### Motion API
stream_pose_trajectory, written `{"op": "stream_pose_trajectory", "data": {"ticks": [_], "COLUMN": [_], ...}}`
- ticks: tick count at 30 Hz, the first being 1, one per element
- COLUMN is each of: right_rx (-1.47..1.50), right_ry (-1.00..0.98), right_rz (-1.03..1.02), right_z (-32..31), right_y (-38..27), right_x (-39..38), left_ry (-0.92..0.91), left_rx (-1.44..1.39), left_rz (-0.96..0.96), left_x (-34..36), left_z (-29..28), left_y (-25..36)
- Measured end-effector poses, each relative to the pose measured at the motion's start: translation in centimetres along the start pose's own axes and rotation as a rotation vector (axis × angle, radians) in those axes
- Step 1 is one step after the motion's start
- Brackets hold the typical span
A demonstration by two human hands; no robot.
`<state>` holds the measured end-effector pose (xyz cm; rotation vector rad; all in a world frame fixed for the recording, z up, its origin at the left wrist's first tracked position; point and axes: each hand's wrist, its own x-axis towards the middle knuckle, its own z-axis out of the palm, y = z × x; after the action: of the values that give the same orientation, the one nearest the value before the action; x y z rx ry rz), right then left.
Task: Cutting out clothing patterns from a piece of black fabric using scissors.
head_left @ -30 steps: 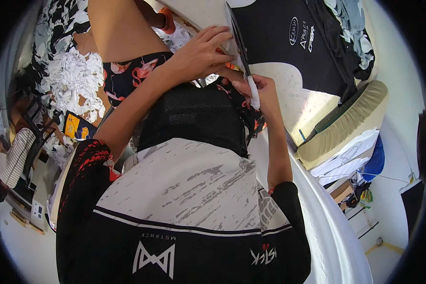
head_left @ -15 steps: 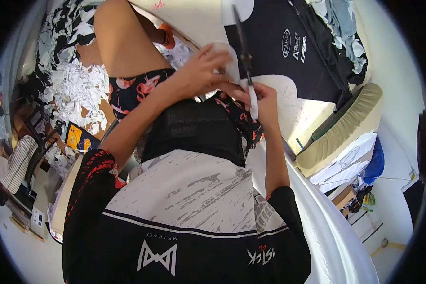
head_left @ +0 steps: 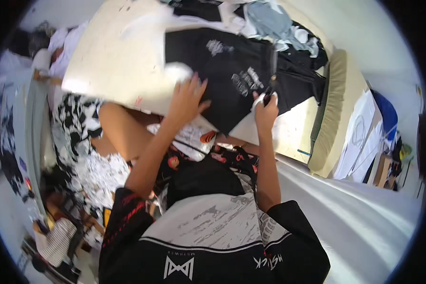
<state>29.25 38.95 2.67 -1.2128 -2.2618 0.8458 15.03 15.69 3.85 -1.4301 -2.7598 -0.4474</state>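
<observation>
My right hand (head_left: 268, 112) grips a pair of scissors (head_left: 273, 78) by its handles, with the blades pointing away from me. Beneath them lies black printed fabric (head_left: 217, 92), flat on a pale work board (head_left: 113, 57). At the fabric's left edge is my left hand (head_left: 185, 102), fingers spread, its thumb over the black cloth. A small white piece (head_left: 178, 72), blurred, sits just beyond its fingertips; whether they touch it I cannot tell.
Grey, white and black cloth (head_left: 270, 21) is heaped at the far right of the board. A beige cushioned roll (head_left: 333, 113) stands along the right side. White scraps (head_left: 99, 173) cover the floor at left. A person in a striped top (head_left: 59, 241) sits at lower left.
Both hands have moved apart and forward from my lap to over the board. The scissors came along in my right hand. My view has shifted, showing more of the board.
</observation>
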Motion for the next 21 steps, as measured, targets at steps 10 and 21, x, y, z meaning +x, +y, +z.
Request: {"op": "stream_pose_trajectory", "data": {"ticks": [10,21], "right_rx": [0.025,-0.165], "right_ry": [-0.019,-0.152], "right_rz": [-0.027,-0.406], "right_z": [-3.5,-5.8], "right_y": [5.9,6.1], "right_x": [-3.3,14.5], "left_ry": [0.18,0.478], "left_rx": [-0.112,-0.185], "left_rz": [0.185,0.034], "left_x": [0.7,14.9], "left_z": [5.6,3.0], "left_y": [0.4,-8.0]}}
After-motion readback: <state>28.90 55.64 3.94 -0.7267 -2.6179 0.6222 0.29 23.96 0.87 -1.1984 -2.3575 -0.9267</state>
